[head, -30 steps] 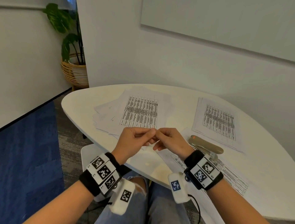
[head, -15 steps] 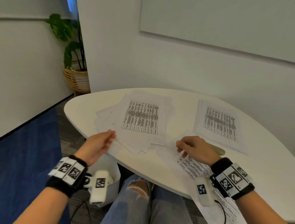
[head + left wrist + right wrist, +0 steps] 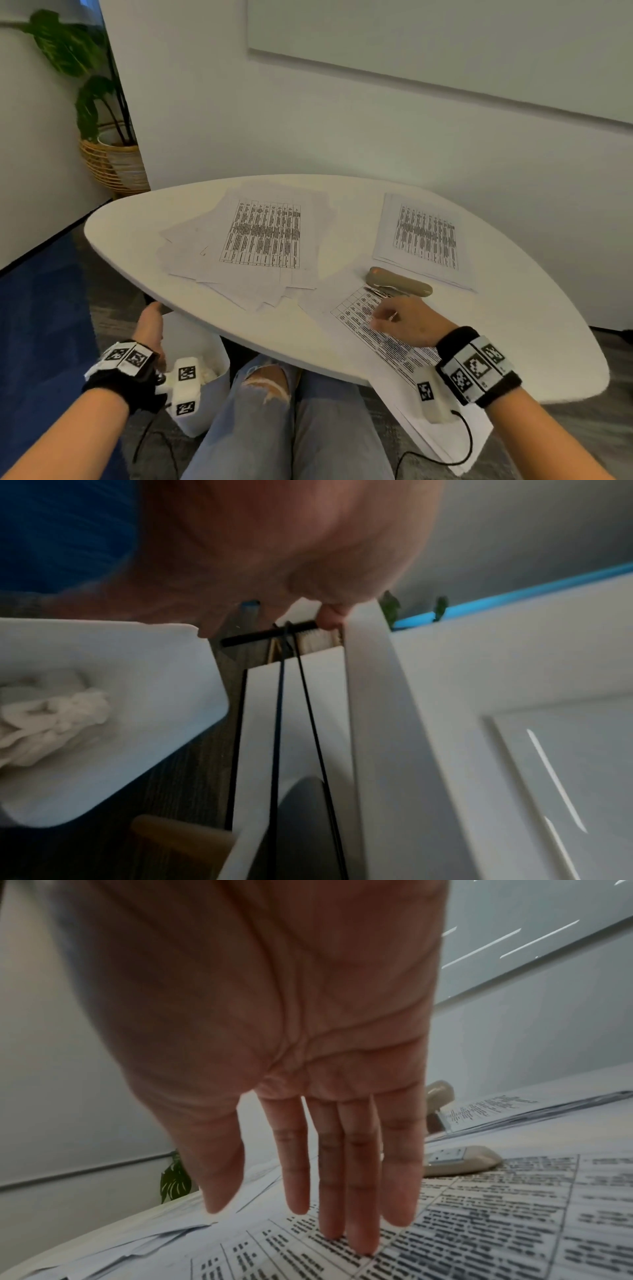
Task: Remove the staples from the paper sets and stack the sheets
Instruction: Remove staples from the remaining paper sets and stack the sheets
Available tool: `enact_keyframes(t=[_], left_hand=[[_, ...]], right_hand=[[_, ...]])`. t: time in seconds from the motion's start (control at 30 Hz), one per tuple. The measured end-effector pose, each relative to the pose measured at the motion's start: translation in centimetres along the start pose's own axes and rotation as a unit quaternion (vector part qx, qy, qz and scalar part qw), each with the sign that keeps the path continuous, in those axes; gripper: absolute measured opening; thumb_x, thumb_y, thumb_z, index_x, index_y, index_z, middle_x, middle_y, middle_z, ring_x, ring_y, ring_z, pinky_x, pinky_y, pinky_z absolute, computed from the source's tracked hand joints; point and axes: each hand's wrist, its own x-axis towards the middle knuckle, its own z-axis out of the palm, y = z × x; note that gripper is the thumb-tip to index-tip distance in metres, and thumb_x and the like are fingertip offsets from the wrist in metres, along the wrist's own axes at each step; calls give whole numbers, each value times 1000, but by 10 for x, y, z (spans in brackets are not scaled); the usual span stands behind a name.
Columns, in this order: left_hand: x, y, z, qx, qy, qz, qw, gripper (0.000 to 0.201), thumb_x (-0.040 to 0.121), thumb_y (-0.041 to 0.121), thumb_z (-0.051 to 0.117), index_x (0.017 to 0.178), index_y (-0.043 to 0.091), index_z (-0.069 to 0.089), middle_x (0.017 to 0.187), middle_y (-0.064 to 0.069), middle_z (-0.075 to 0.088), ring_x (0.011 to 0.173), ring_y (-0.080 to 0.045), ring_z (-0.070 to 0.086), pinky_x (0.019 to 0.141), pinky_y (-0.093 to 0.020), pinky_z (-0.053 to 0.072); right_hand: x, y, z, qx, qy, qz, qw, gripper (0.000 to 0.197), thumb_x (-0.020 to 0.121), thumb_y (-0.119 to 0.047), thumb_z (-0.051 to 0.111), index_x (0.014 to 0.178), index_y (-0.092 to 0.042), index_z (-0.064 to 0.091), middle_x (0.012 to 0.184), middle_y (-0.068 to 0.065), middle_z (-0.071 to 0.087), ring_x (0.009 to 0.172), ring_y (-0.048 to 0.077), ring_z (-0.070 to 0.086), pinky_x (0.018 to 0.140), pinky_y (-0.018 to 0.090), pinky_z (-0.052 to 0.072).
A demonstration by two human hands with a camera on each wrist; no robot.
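White table (image 3: 513, 325): a rounded top carrying three groups of printed paper and a stapler.
Right hand (image 3: 407, 323): lies on the near right of the table with fingers (image 3: 363, 1204) straight and slightly spread, the tips of the middle ones touching the printed sheet; it has hold of nothing.
Near sheet (image 3: 387, 346): a printed table on paper under the right hand, its near end hanging over the table edge toward the person's lap.
Left hand (image 3: 149, 325): held below the table's near left edge, over the white bin; the wrist view is blurred, so how far its fingers are curled, and whether they pinch anything, cannot be told.
Bin (image 3: 209, 353): white, on the floor beside the person's knee, with crumpled white paper (image 3: 51, 718) inside.
Loose pile (image 3: 260, 240): sheets fanned unevenly at the far left of the table, a printed page on top.
Neat pile (image 3: 424, 236): squared sheets at the far right, well apart from the loose one.
Stapler (image 3: 399, 286): beige, lying flat between the neat pile and the right hand, just beyond the fingers.
Plant (image 3: 85, 68): in a woven basket in the far left corner.
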Motion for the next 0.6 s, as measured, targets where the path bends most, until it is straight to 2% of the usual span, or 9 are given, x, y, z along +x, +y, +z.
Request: enact_keyframes(t=[0.03,0.1,0.13,0.2,0.27,0.33,0.4,0.5,0.6], left_hand=[[0,-3,2,18,10,16,1000,28,94,32,43,93,7,56,94,-28,57,84,-39,49,70,-36,41],[-3,-14,4,55,53,72,994,41,93,28,46,123,1,54,127,-28,52,116,-43,49,93,-45,42],[-3,-20,1,71,67,104,990,47,92,27,48,130,0,49,134,-24,50,122,-40,48,99,-46,39],[-13,-31,-1,100,93,170,976,49,91,20,54,136,3,45,136,-14,50,123,-33,47,101,-41,37],[-26,-34,-2,146,112,260,948,46,90,15,57,134,9,47,134,-13,52,121,-29,49,98,-36,38],[-37,-33,0,171,114,342,917,42,88,13,60,129,13,51,130,-13,53,117,-27,52,96,-36,41],[-46,-29,6,201,101,391,892,38,88,10,60,125,11,55,128,-16,51,113,-28,52,92,-33,41],[-63,-26,22,255,72,424,866,32,89,9,57,120,15,59,128,-11,50,112,-27,51,93,-33,39],[-74,-27,42,259,-2,407,876,29,90,11,57,118,18,59,127,-5,54,115,-21,52,97,-34,41]], right_hand=[[-3,1,-1,8,1,-5,1000,27,87,-47,59,101,-25,64,100,-11,64,95,8,58,94,35,48],[-9,4,-7,46,31,-28,998,14,88,-39,62,95,-27,63,92,-14,63,86,0,58,88,28,50],[-12,4,-11,74,71,-37,994,7,88,-32,64,93,-28,62,86,-15,62,77,-4,58,79,21,51],[-14,5,-21,106,184,-23,977,10,85,-24,68,91,-23,60,81,-11,60,67,-1,57,63,16,45],[-6,10,-30,57,265,5,963,25,81,-27,70,100,-15,58,94,-1,57,79,11,55,65,21,43],[7,17,-36,-43,244,33,968,52,76,-36,73,119,-14,51,116,8,48,100,21,52,80,31,47],[19,21,-39,-98,161,72,979,69,75,-43,74,130,-14,44,128,12,42,114,27,48,93,39,46],[32,31,-43,-76,97,76,989,50,81,-34,70,123,-12,53,123,10,54,105,26,56,91,39,49],[38,44,-52,-67,118,69,988,30,86,-26,65,111,-9,62,111,9,64,88,21,58,79,31,50]])
